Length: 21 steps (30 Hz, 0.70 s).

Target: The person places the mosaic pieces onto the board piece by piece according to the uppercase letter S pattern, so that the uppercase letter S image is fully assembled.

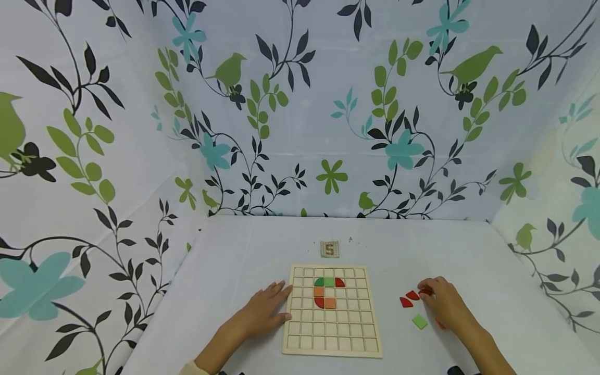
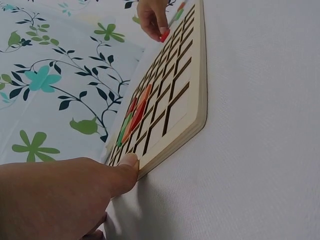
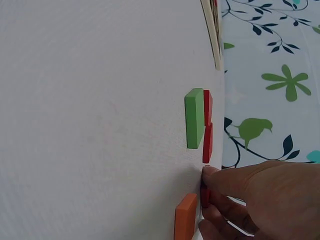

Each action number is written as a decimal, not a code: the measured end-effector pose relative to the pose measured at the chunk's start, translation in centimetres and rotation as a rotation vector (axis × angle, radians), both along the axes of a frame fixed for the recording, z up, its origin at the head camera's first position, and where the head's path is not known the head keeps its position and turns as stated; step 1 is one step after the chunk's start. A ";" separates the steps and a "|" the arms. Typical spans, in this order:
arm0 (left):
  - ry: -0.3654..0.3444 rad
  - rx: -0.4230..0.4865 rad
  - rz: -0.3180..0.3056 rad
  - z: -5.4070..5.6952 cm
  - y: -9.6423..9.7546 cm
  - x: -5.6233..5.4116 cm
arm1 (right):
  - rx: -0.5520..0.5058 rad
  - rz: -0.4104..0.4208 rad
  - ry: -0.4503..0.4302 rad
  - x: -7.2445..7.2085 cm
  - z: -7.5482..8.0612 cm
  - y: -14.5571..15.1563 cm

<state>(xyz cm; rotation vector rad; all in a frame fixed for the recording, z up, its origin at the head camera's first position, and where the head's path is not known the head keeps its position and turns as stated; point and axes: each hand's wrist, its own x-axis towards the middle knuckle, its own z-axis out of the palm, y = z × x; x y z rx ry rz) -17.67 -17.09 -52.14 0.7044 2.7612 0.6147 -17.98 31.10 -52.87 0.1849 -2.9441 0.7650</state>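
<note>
A wooden grid board (image 1: 332, 355) lies on the white table. In its upper middle cells sit several tiles: a green quarter-round (image 1: 319, 282), a light green square (image 1: 329, 282), red quarter-rounds (image 1: 339, 283) and orange squares (image 1: 330, 303). Along the board's left edge rests my left hand (image 1: 264, 312), fingers extended, its thumb (image 2: 129, 161) touching the rim. To the right of the board, my right hand (image 1: 444, 303) pinches a red tile (image 3: 204, 195) between thumb and fingers, at the table. Part of that tile is hidden by the fingers.
Two loose red quarter-rounds (image 1: 406, 302) lie left of my right hand. A light green square (image 1: 419, 322) is nearer me, and an orange tile (image 3: 185, 217) lies partly under the hand. Beyond the board is a small card (image 1: 329, 249) marked with an S-like figure. Patterned cloth surrounds the table.
</note>
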 end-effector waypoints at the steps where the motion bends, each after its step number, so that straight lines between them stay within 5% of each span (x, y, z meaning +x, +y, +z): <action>1: 0.001 0.002 -0.001 0.0 0.0 0.0 | 0.003 -0.001 0.002 0.0 0.0 0.0; 21: 0.014 0.001 -0.003 -0.1 -0.1 0.1 | -0.019 0.031 -0.066 0.6 0.3 1.2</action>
